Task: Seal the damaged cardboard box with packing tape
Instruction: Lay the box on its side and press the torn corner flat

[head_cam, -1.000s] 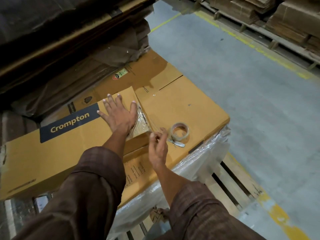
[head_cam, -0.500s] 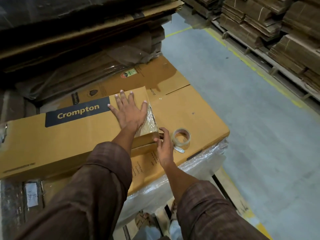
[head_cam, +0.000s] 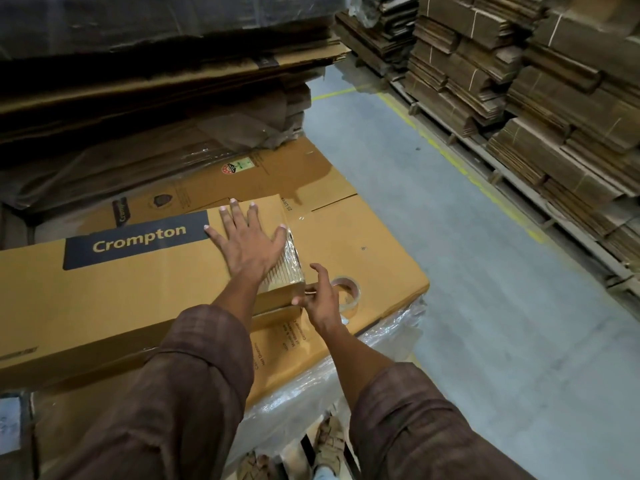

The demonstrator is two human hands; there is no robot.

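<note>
Grey concrete floor (head_cam: 467, 271), stacked cardboard (head_cam: 554, 98)

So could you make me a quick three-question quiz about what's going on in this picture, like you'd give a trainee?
1. True or false: the left hand lies flat with spread fingers on top of the Crompton box.
2. Where is the tape roll?
A. on the grey floor
B. on the large flat carton, just beyond the right hand
C. around the left wrist
3. Fill in: the torn end of the Crompton box is already covered with clear ____.

Key: 1 true; 2 B; 3 tape.
</note>
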